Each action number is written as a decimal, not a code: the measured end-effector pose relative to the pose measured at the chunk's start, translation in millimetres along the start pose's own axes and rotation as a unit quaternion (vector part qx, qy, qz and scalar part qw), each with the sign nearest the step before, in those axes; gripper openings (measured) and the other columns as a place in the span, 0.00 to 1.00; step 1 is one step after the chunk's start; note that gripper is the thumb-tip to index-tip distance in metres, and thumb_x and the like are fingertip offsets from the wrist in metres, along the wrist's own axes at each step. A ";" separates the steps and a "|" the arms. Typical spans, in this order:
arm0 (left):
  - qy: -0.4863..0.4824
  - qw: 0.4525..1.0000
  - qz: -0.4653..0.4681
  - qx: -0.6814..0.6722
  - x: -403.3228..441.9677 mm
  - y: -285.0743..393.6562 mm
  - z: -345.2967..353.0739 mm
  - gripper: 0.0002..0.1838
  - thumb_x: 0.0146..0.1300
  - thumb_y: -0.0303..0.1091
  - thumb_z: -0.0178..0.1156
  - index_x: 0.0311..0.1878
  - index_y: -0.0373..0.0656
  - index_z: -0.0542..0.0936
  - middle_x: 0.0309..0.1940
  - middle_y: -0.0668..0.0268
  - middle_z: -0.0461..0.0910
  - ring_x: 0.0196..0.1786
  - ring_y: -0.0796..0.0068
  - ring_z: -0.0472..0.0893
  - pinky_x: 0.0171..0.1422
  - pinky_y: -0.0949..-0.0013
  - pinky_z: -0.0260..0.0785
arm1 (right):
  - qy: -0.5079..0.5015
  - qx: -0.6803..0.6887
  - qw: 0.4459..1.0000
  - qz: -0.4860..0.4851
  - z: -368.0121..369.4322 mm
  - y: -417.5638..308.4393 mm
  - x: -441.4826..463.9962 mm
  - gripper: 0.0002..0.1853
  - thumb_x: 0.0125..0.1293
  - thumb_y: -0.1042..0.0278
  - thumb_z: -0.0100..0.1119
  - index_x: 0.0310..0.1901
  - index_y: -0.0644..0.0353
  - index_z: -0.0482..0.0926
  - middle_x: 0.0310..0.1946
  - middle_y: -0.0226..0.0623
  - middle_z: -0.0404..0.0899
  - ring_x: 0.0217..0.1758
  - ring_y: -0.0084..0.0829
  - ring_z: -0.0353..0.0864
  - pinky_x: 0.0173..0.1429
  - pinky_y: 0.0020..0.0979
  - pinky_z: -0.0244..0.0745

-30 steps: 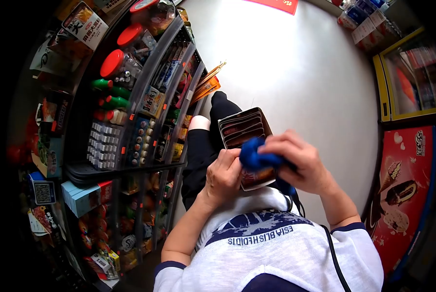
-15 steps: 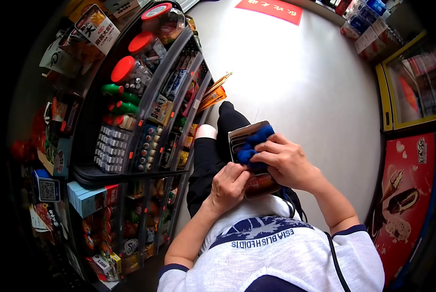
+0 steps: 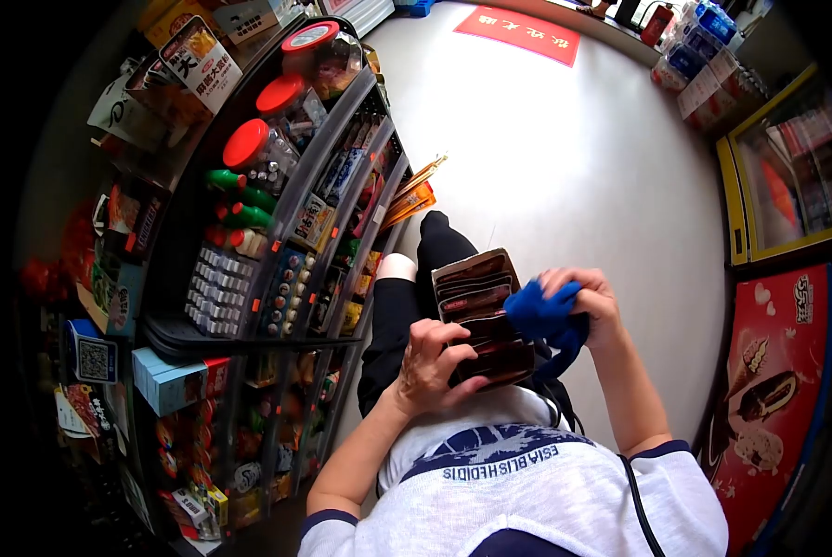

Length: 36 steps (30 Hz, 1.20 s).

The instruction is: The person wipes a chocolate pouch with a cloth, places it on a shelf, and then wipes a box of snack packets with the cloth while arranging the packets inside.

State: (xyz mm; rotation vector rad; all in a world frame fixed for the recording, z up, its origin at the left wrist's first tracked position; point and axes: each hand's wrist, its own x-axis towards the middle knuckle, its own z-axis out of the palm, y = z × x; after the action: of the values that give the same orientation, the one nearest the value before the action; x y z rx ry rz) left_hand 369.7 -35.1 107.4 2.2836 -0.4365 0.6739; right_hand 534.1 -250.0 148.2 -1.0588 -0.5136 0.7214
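An open cardboard box [image 3: 473, 263] of flat dark brown packets [image 3: 476, 299] is tilted over my lap. My left hand [image 3: 430, 367] lies at the box's left side, its fingers spread and bent over the edge near the packets. Bunched blue cloth [image 3: 539, 314] is gripped in my right hand [image 3: 588, 302], just right of the box. Part of the cloth hangs down beside the box's right edge. What my left fingertips touch inside the box I cannot make out.
Close on my left stands a black tiered snack rack [image 3: 249, 345] with red-lidded jars [image 3: 246, 142] and small packs. A yellow-framed glass case [image 3: 736, 200] and a red ice cream freezer [image 3: 769, 390] are on my right. A red mat [image 3: 518, 35] lies ahead.
My right hand has pulled the blue cloth right, off the box, uncovering the packets. My left hand's fingers have spread from a closed hold on the box's edge.
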 end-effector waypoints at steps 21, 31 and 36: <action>0.059 0.995 -0.080 -0.021 24.4 -1.0 18.2 0.14 0.50 0.23 0.70 0.42 0.42 0.84 0.37 0.62 0.74 0.45 0.58 0.74 0.67 0.48 0.65 | -0.058 -0.518 0.828 -0.205 40.0 -3.8 21.7 0.22 0.49 0.81 0.56 0.49 0.62 0.79 0.48 0.44 0.80 0.51 0.39 0.80 0.58 0.36 0.75; 0.073 0.996 -0.035 -0.041 17.3 -8.3 14.9 0.11 0.45 0.20 0.73 0.31 0.39 0.81 0.31 0.63 0.76 0.39 0.61 0.80 0.55 0.56 0.73 | -0.190 -0.611 0.764 -0.087 47.3 -15.0 21.5 0.12 0.52 0.73 0.56 0.40 0.60 0.75 0.29 0.42 0.77 0.38 0.44 0.78 0.50 0.42 0.72; 0.078 0.995 -0.029 -0.053 19.9 -6.9 14.1 0.11 0.46 0.22 0.74 0.32 0.39 0.81 0.31 0.62 0.78 0.40 0.61 0.80 0.46 0.60 0.76 | -0.235 -0.517 0.821 -0.051 33.8 -26.5 18.4 0.13 0.45 0.72 0.51 0.35 0.63 0.78 0.28 0.45 0.78 0.38 0.44 0.77 0.52 0.44 0.71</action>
State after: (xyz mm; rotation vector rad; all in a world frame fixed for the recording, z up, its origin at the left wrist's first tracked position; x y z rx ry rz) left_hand 393.9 -42.6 106.5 2.1182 -0.3228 0.7753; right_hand 530.5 -224.2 187.0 -1.8458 -1.4897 0.5892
